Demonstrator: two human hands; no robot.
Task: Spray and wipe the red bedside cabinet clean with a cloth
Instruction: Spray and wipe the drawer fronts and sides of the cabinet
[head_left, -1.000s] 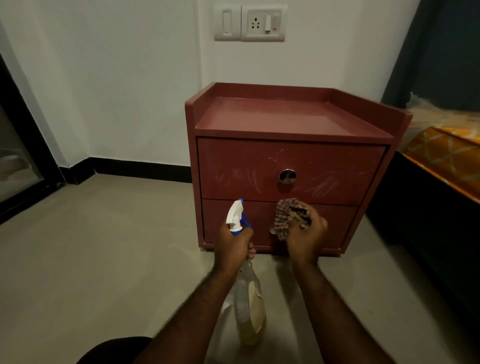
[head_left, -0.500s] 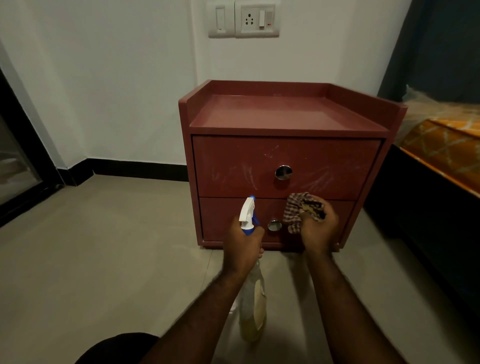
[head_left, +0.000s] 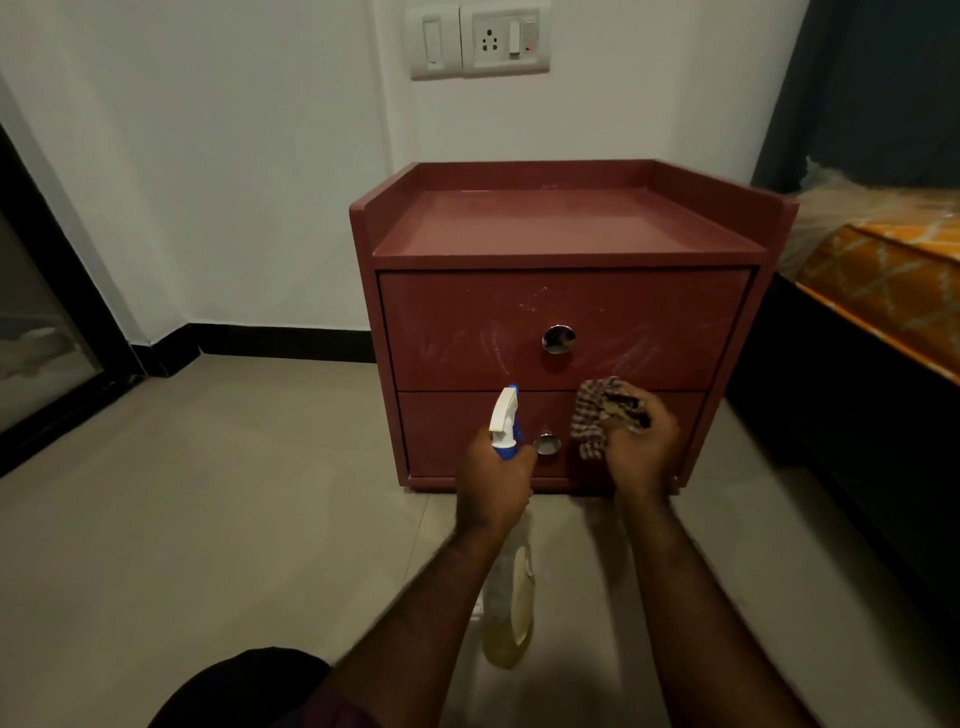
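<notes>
Pale floor tiles (head_left: 208, 493) carry the red bedside cabinet (head_left: 566, 234) against the wall (head_left: 234, 182). Its drawer fronts face the person. On its near side the left hand (head_left: 493, 483) grips the spray bottle (head_left: 511, 608) by the neck, and the right hand (head_left: 641, 447) clutches the bunched cloth (head_left: 592, 410). It would be best to mist the streaked upper drawer (head_left: 467, 322) lightly, then wipe along it. The bottle's long axis runs toward the drawers, nozzle forward.

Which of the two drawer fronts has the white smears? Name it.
The upper drawer: pale streaks run on both sides of its round knob. The lower drawer shows no such marks where visible.
</notes>
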